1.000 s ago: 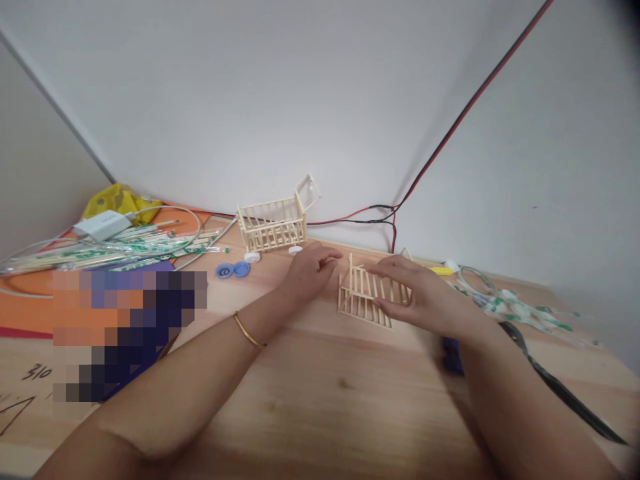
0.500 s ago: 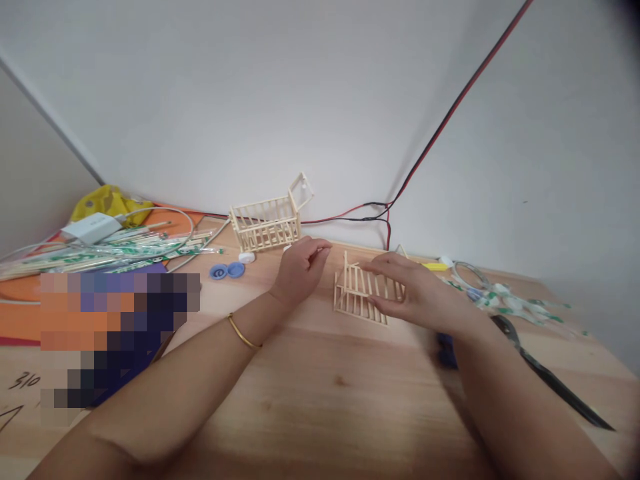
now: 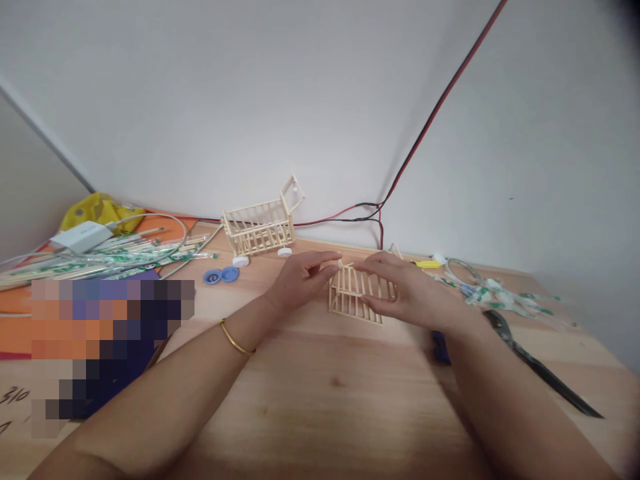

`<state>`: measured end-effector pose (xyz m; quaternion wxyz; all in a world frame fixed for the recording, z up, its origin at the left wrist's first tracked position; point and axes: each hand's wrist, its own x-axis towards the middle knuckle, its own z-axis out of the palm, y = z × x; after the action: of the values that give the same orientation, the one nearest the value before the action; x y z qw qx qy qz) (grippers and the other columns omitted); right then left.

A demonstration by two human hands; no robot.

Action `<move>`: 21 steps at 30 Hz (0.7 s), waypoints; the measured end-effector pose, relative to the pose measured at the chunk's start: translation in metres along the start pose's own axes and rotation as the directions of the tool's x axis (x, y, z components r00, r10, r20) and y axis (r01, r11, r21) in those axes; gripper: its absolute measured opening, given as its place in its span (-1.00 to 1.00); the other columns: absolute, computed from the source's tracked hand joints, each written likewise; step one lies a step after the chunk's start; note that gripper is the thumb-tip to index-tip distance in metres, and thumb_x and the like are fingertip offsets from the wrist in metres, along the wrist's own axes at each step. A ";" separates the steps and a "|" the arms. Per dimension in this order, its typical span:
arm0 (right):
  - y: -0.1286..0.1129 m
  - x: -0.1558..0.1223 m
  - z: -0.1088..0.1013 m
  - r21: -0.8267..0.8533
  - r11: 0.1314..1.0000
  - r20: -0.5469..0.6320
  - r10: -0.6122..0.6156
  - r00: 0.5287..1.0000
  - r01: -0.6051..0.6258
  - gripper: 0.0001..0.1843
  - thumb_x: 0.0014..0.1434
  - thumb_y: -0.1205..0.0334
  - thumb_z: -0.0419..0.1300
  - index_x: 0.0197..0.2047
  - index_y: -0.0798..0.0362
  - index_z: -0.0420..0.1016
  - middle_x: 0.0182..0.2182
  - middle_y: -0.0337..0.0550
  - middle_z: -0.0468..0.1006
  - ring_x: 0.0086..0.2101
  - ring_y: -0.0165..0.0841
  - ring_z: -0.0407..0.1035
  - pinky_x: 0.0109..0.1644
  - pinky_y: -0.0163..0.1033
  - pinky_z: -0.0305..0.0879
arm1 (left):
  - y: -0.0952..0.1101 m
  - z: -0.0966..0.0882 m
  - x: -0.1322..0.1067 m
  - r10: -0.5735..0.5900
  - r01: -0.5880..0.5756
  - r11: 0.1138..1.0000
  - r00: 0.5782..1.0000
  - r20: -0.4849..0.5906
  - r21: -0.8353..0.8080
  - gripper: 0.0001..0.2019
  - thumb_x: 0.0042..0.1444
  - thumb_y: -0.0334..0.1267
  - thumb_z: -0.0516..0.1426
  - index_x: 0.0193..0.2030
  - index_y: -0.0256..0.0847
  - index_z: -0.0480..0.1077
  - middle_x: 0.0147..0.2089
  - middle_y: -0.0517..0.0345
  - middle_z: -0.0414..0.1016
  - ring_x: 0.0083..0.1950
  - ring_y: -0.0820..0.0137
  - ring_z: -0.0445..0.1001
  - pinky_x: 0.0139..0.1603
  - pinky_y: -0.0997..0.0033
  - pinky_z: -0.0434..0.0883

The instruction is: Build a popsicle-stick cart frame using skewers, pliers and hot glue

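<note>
A small slatted frame of thin wooden sticks (image 3: 356, 307) rests on the table between my two hands. My right hand (image 3: 407, 290) holds it from the right, thumb in front and fingers over the upper edge, hiding part of its right side. My left hand (image 3: 300, 279), with a gold bangle on the wrist, pinches at a short upright stick on the frame's upper left corner. Behind the left hand stands a stick-built cart (image 3: 260, 230) with a raised handle and white round wheels (image 3: 241, 261).
Blue round caps (image 3: 221, 275) lie left of my hands. Packaged sticks (image 3: 125, 250) and a white charger (image 3: 83, 237) with its cable are farther left. On the right lie black-handled pliers or cutters (image 3: 540, 367), crumpled wrappers (image 3: 500, 297) and a yellow item (image 3: 426, 264).
My left hand has moved right, from beside the frame to its upper left corner, and its fingers now close there. The right hand keeps its hold. The view has shifted slightly.
</note>
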<state>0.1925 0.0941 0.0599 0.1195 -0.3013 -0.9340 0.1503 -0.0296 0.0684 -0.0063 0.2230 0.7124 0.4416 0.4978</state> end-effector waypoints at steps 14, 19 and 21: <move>-0.001 0.000 0.000 0.019 1.000 -0.003 -0.010 1.000 0.010 -0.55 0.09 0.19 0.19 0.08 -0.02 0.37 -0.04 -0.05 0.40 -0.03 -0.21 0.34 0.05 -0.09 0.32 | -0.003 0.001 0.003 0.113 -0.113 0.994 0.994 0.006 -0.012 -0.85 0.13 -0.28 0.15 -0.26 -0.27 0.54 -0.54 0.21 0.38 -0.48 0.53 0.31 -0.41 0.52 0.26; 0.000 0.000 0.000 0.007 1.000 0.003 0.003 1.000 -0.003 -0.55 0.09 0.19 0.19 0.08 -0.01 0.36 -0.03 -0.05 0.39 -0.04 -0.22 0.34 0.05 -0.10 0.31 | -0.003 0.001 0.003 0.116 -0.115 0.993 0.993 0.008 -0.009 -0.85 0.13 -0.28 0.16 -0.27 -0.28 0.54 -0.54 0.21 0.36 -0.48 0.53 0.31 -0.41 0.52 0.25; 0.000 0.000 0.000 0.001 1.000 0.004 0.004 1.000 -0.004 -0.56 0.09 0.19 0.19 0.07 -0.01 0.36 -0.03 -0.05 0.40 -0.04 -0.22 0.34 0.05 -0.10 0.31 | -0.004 0.001 0.003 0.111 -0.111 0.994 0.994 0.009 -0.009 -0.85 0.12 -0.29 0.16 -0.27 -0.29 0.54 -0.55 0.22 0.35 -0.48 0.53 0.30 -0.41 0.52 0.25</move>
<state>0.1926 0.0940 0.0602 0.1176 -0.3028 -0.9335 0.1518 -0.0299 0.0729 -0.0080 0.2003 0.7372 0.3982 0.5078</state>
